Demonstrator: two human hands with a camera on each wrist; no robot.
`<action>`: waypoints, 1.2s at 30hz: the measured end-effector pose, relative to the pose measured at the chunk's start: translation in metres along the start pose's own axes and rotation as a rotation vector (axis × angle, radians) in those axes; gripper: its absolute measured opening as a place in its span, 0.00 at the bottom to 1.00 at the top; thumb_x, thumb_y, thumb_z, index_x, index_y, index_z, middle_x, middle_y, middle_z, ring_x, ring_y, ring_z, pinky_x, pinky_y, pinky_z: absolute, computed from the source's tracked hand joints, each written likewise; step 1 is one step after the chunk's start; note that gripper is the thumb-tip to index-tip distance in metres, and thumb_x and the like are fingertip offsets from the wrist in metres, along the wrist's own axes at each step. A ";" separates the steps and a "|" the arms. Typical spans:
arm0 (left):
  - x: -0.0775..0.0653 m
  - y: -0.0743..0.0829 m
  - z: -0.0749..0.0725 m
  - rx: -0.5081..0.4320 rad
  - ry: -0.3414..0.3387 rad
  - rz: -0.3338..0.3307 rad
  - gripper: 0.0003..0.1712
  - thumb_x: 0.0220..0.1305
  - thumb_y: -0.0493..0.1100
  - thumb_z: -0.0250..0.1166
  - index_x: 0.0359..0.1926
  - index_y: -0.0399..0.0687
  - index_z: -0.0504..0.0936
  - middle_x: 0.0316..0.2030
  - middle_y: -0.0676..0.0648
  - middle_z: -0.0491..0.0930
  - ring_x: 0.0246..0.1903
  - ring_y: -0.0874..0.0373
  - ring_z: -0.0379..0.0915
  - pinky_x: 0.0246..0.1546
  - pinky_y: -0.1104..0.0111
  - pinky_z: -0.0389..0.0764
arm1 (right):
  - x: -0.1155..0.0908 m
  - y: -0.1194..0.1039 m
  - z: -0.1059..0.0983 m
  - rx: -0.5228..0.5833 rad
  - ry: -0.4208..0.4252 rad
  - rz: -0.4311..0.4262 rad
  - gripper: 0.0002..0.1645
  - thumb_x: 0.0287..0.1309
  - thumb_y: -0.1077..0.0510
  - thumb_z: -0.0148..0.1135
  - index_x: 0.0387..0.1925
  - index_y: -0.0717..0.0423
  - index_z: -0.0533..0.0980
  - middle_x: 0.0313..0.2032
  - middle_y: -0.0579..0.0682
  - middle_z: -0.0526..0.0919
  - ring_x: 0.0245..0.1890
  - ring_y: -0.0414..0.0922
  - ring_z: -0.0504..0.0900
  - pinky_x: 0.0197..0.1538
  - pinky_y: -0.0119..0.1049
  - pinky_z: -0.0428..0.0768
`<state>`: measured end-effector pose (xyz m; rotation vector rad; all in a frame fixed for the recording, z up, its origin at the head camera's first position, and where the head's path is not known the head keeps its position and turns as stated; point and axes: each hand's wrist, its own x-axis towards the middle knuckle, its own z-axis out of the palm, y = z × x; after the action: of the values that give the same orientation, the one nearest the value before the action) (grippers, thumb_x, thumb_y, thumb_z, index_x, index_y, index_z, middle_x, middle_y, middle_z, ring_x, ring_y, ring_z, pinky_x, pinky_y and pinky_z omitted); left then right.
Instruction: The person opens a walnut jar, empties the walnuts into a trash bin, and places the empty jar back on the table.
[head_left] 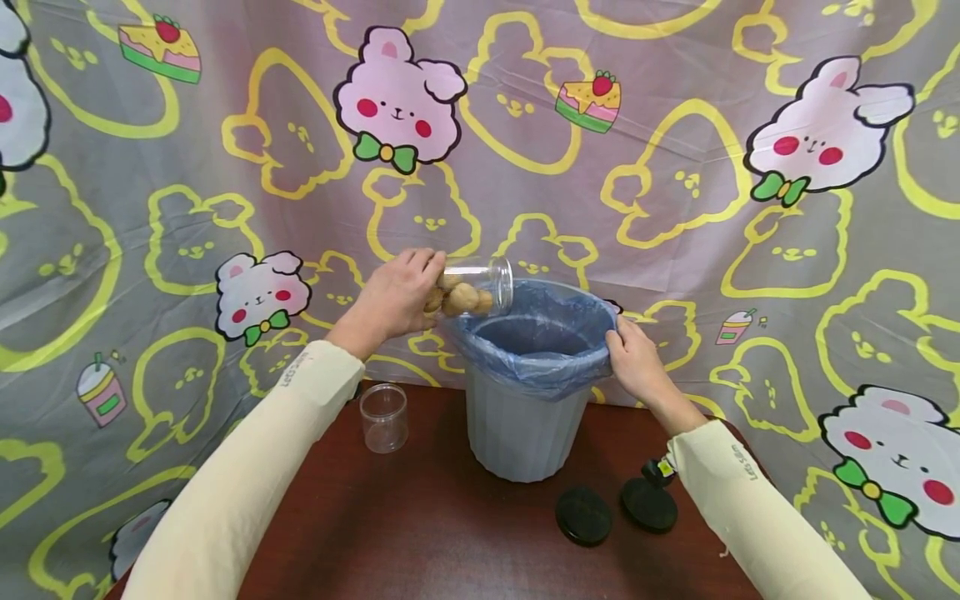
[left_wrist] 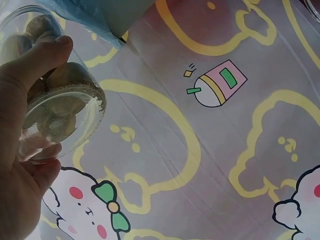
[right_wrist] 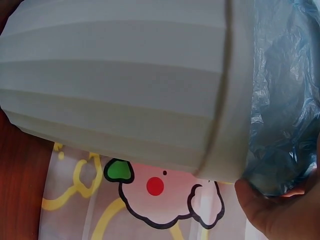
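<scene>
My left hand (head_left: 401, 292) grips a clear jar (head_left: 487, 271) near its base. The jar lies on its side, its mouth over the left rim of a grey trash can (head_left: 525, 429). Inside it sit several round brown things (head_left: 461, 298), perhaps walnuts or cookies; I cannot tell which. A blue plastic bag (head_left: 540, 367) lines the can and folds over its rim. At the right side of that rim, my right hand (head_left: 637, 358) pinches the bag's edge; the right wrist view shows the thumb (right_wrist: 255, 205) against the bag.
A second clear jar (head_left: 384, 421) stands on the brown table (head_left: 450, 533), left of the can. Two black round lids (head_left: 583, 517) lie at the front right, with a small black object (head_left: 658, 471) by one of them. A patterned curtain (head_left: 525, 192) hangs close behind.
</scene>
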<state>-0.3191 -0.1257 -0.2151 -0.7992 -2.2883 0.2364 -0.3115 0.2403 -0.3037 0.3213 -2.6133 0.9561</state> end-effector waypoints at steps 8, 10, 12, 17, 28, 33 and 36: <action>0.000 -0.001 0.000 0.046 0.006 0.024 0.52 0.36 0.55 0.79 0.58 0.35 0.64 0.53 0.36 0.71 0.53 0.42 0.67 0.50 0.56 0.74 | 0.001 -0.001 0.001 0.011 0.005 -0.011 0.34 0.72 0.51 0.33 0.70 0.68 0.47 0.70 0.65 0.49 0.69 0.61 0.47 0.67 0.55 0.49; 0.000 -0.002 0.000 0.063 0.007 0.032 0.52 0.36 0.55 0.79 0.58 0.35 0.64 0.53 0.36 0.71 0.53 0.42 0.67 0.51 0.56 0.73 | 0.001 -0.001 0.001 0.014 0.004 -0.015 0.34 0.72 0.51 0.34 0.70 0.68 0.47 0.70 0.66 0.49 0.69 0.61 0.47 0.67 0.55 0.49; 0.001 -0.003 0.000 0.075 0.008 0.043 0.52 0.36 0.55 0.80 0.58 0.35 0.64 0.53 0.36 0.71 0.53 0.42 0.67 0.52 0.57 0.72 | 0.001 -0.001 0.000 0.013 0.003 -0.019 0.34 0.72 0.51 0.34 0.70 0.68 0.47 0.70 0.66 0.49 0.69 0.61 0.47 0.66 0.55 0.49; 0.002 -0.005 -0.002 0.091 0.008 0.073 0.53 0.35 0.54 0.80 0.59 0.34 0.64 0.52 0.36 0.71 0.52 0.42 0.68 0.55 0.57 0.70 | 0.002 -0.002 0.000 0.010 0.000 -0.016 0.34 0.72 0.51 0.34 0.70 0.68 0.47 0.70 0.66 0.49 0.69 0.61 0.47 0.66 0.55 0.49; 0.010 -0.006 -0.005 0.126 0.017 0.148 0.50 0.35 0.52 0.80 0.56 0.33 0.66 0.52 0.35 0.71 0.52 0.41 0.68 0.57 0.57 0.67 | 0.001 0.000 0.001 0.018 0.001 -0.003 0.34 0.72 0.50 0.33 0.71 0.66 0.47 0.70 0.65 0.48 0.69 0.61 0.47 0.67 0.55 0.49; 0.015 -0.004 -0.008 0.141 0.021 0.177 0.51 0.35 0.53 0.80 0.57 0.34 0.65 0.51 0.36 0.71 0.51 0.41 0.68 0.57 0.57 0.67 | 0.001 0.001 0.001 0.021 -0.001 0.003 0.34 0.72 0.50 0.32 0.71 0.66 0.46 0.70 0.64 0.48 0.69 0.61 0.46 0.67 0.55 0.49; 0.017 -0.003 -0.008 0.158 0.029 0.200 0.50 0.36 0.52 0.80 0.57 0.34 0.66 0.50 0.36 0.71 0.51 0.41 0.68 0.57 0.57 0.68 | 0.001 0.001 0.001 0.022 -0.002 0.007 0.34 0.72 0.50 0.32 0.71 0.66 0.46 0.70 0.64 0.48 0.69 0.61 0.46 0.67 0.55 0.49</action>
<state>-0.3252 -0.1183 -0.1987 -0.9423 -2.1328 0.4865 -0.3131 0.2399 -0.3042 0.3191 -2.6096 0.9876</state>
